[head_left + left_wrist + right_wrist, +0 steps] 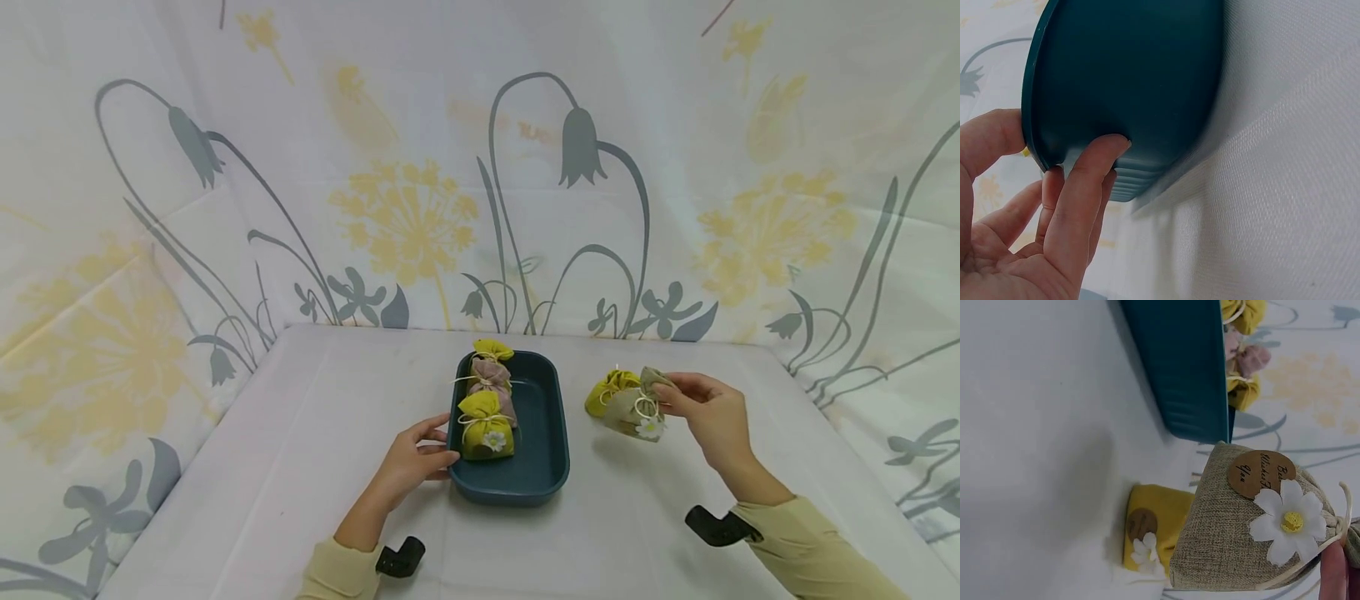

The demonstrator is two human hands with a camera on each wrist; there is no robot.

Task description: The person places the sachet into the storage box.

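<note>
My left hand (415, 456) grips the left rim of a dark teal tray (542, 433), thumb over the edge and fingers against the outer wall (1129, 75). Along the tray's left side lie a yellow sachet (480, 425) with a white flower, a mauve sachet (491, 379) and another yellow sachet (493, 348) at the back. My right hand (708, 412) pinches the tied neck of a grey-beige sachet (1235, 519), which hangs above the table right of the tray. It bears a white flower and a round brown tag. Just behind it sits a yellow sachet (611, 390).
A white cloth covers the table (337, 383). Behind it and at the sides hangs a pale curtain (420, 117) with grey and yellow flower prints. The tray's right half shows bare floor. Black wrist cameras (401, 557) sit on both wrists.
</note>
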